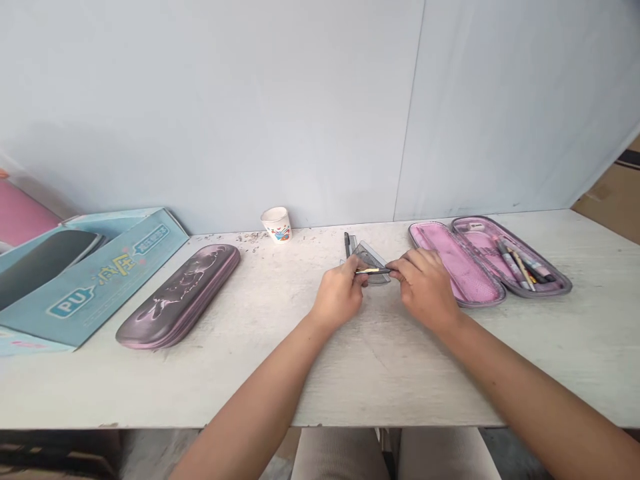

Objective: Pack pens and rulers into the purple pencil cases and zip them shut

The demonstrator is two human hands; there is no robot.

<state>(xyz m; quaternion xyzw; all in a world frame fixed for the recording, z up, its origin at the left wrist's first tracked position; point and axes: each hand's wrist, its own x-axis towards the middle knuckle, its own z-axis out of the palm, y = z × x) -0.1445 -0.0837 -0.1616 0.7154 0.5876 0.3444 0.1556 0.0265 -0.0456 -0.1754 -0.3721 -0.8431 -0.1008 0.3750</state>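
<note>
My left hand (339, 293) and my right hand (424, 283) meet at the middle of the white table (310, 373). Between their pinched fingertips they hold a thin pen (373, 270) level, one hand at each end. Just behind it a clear triangle ruler (367, 257) and a dark pen (347, 243) lie on the table. An open pink pencil case (465, 267) lies right of my right hand, with several pens (520, 263) in its far half.
A shut purple pencil case (180, 297) lies to the left. Further left stands a light blue cardboard box (85, 280). A small paper cup (277, 223) stands by the grey wall (300, 100). My knees show below the table's front edge.
</note>
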